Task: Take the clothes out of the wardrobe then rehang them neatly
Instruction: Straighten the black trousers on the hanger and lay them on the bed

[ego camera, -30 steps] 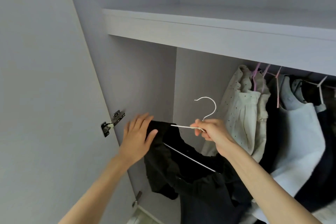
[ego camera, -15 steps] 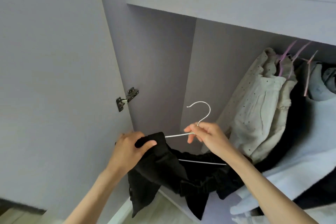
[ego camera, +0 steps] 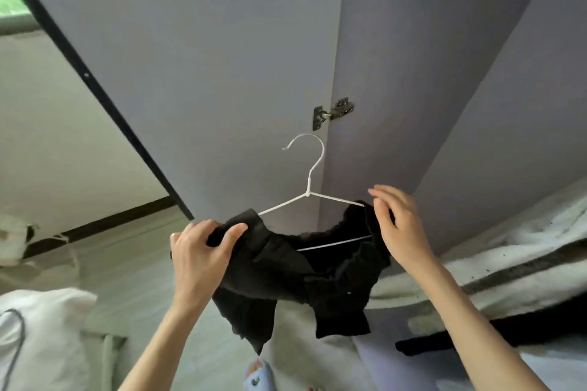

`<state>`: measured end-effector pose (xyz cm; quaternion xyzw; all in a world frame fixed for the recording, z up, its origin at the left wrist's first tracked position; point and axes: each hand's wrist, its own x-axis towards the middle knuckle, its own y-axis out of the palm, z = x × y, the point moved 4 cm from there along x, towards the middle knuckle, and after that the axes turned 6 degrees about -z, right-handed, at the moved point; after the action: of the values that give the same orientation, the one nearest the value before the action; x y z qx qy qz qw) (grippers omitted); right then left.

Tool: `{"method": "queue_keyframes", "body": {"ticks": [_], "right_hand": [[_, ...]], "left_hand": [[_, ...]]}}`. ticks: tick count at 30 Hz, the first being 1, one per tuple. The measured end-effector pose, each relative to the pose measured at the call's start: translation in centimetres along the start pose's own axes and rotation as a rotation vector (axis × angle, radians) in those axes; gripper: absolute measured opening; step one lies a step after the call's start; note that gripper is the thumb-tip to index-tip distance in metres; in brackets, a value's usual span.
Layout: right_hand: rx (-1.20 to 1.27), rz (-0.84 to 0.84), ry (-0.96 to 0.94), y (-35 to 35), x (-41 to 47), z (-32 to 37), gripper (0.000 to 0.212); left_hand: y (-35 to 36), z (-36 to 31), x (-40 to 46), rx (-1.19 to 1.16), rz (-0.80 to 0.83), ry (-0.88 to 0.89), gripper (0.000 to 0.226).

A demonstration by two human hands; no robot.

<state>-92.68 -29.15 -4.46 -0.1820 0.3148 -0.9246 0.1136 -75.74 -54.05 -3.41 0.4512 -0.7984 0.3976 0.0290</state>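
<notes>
A black garment (ego camera: pixel 286 270) hangs crumpled on a white wire hanger (ego camera: pixel 309 174), held in front of the wardrobe's open door (ego camera: pixel 190 57). My left hand (ego camera: pixel 200 251) grips the garment's left shoulder over the hanger's end. At the garment's right shoulder, by the hanger's other end, my right hand (ego camera: pixel 400 225) curls its fingers over the fabric; its thumb is hidden. The hook points up and is free of any rail.
A metal hinge (ego camera: pixel 332 113) sits just behind the hook. Pale clothes (ego camera: pixel 524 251) and a dark one (ego camera: pixel 508 330) hang inside the wardrobe at the right. White bedding (ego camera: pixel 41 343) lies at the lower left. A foot in a blue slipper (ego camera: pixel 259 374) shows below.
The hanger with the black garment has come out of the wardrobe and to the left. My right hand has moved from the hanger's neck to the garment's right shoulder. The view has tilted down.
</notes>
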Motion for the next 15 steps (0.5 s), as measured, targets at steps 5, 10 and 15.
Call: {"method": "queue_keyframes", "body": {"ticks": [5, 10, 15], "right_hand": [[-0.048, 0.192, -0.237, 5.3, -0.3, 3.4, 0.043], [-0.025, 0.348, -0.368, 12.9, -1.3, 8.7, 0.015], [0.052, 0.428, -0.475, 20.0, -6.3, 15.6, 0.015]], "left_hand": [[-7.5, 4.9, -2.7, 0.039, -0.157, -0.229, 0.025], [-14.7, 10.9, -7.0, 0.090, -0.305, -0.414, 0.025], [-22.4, 15.4, -12.7, 0.211, -0.452, -0.544, 0.031]]}}
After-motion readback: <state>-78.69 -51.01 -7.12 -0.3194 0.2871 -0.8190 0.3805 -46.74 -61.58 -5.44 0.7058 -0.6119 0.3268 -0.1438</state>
